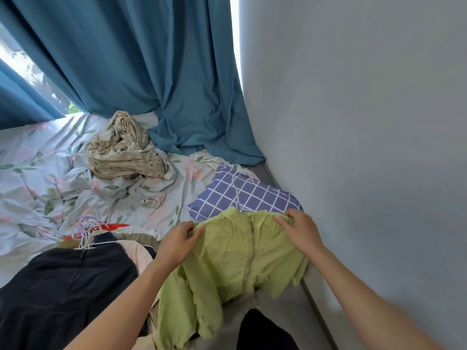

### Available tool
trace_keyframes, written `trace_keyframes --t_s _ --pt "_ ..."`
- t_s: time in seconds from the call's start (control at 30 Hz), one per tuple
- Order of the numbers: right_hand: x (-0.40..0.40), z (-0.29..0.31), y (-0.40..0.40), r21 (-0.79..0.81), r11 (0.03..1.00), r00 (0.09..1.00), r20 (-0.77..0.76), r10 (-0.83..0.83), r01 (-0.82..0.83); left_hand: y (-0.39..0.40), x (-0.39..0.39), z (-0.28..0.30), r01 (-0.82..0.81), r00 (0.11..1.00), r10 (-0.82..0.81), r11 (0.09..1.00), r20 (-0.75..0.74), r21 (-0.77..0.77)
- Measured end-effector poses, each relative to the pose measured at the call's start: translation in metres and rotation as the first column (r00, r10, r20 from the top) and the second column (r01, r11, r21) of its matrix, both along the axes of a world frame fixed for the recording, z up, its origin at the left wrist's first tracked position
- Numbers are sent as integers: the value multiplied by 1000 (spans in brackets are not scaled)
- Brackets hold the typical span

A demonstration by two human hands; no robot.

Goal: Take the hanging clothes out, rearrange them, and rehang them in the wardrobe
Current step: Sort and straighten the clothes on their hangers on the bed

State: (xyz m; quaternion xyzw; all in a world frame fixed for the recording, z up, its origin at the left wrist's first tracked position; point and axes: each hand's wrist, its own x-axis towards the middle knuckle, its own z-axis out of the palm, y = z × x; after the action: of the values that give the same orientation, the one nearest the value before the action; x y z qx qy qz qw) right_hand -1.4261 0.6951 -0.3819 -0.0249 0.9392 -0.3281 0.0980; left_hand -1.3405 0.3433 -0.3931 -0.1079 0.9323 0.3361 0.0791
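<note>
Dark garment (63,286): lies flat on the bed, left of my left forearm, on top of a pile of other clothes.
Hangers (86,234): a bunch of thin wire hooks at the far end of the dark garment, left of my left hand and apart from it.
Red cloth (118,226): a strip showing just beyond the hangers, left of my left hand.
Floral sheet (38,178): covers the bed, spreading out beyond and to the left of both my hands.
Beige dotted bundle (123,147): crumpled on the sheet, well beyond my left hand.
Left hand (177,246): fingers curled, pinching the left shoulder of the green jacket.
Green jacket (235,256): lies front-up between my two hands, zip running down its middle, sleeves trailing toward me.
Checked cloth (242,193): blue-purple with white lines, just beyond the jacket's collar, between and past my hands.
Right hand (300,231): fingers bent over the jacket's right shoulder, gripping the fabric.
Curtain (151,72): teal, hanging far beyond both hands, its hem resting on the bed.
Wall (366,122): pale, close on the right of my right hand.
</note>
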Motion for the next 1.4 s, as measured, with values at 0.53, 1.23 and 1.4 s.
trace_keyframes --t_s 0.53,1.23,1.4 --pt "-322 -145 -56 339 884 943 23 333 -321 1 -270 -113 -105 978 156 940 137 -324" --pt "-144 -172 -259 156 654 672 162 722 -740 -106 -31 -123 -382 839 488 843 240 -378" --pt "-70 -153 -327 139 578 594 160 788 -804 -154 59 -98 -423 808 548 795 217 -435"
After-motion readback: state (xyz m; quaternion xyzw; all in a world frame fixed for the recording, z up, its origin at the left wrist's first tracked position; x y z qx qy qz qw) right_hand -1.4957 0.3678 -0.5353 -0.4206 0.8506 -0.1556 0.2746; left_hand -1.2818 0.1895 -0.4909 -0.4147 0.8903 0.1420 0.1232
